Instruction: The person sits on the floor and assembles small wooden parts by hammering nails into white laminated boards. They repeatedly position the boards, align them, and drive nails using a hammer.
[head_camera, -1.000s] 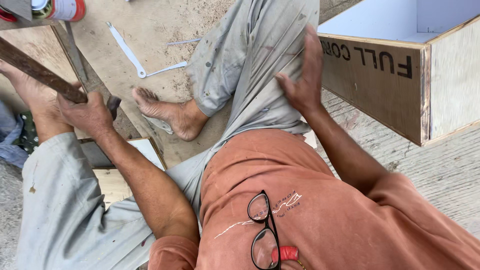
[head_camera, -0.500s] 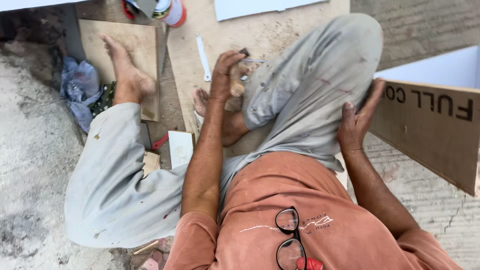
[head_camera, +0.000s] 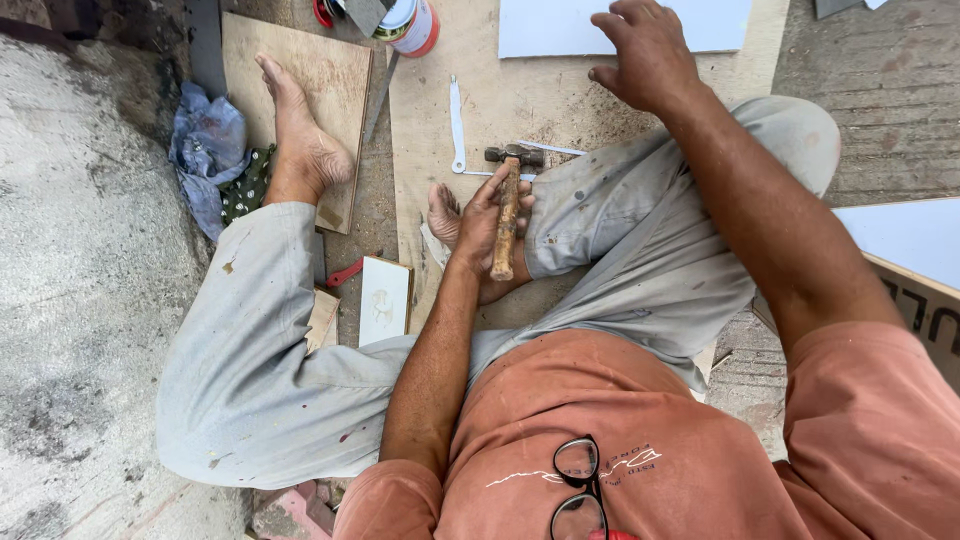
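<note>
Hands: two, left hand (head_camera: 487, 222) and right hand (head_camera: 645, 52). Bare feet: two. Hammer (head_camera: 508, 205): one, wooden handle. Tin can (head_camera: 410, 22): one, red-and-white. White flat metal strip (head_camera: 457, 125): one. Plywood board (head_camera: 318, 95): one under foot. Small white tile (head_camera: 385, 298): one. White sheet (head_camera: 620, 25): one. Eyeglasses (head_camera: 580, 490): one pair. Blue rag (head_camera: 205, 150): one. Cardboard box (head_camera: 915, 270): one.

The ground is outdoors or in an open workshop, lit by flat daylight with soft shadows. On the left lies rough grey concrete floor (head_camera: 80, 300), dusty and pitted. A large plywood sheet (head_camera: 520, 90) covers the middle, scattered with sawdust, and a smaller plywood board (head_camera: 330, 80) lies beside it. A white panel (head_camera: 560, 25) rests at the top edge. To the right runs grooved grey paving (head_camera: 870, 110).
</note>
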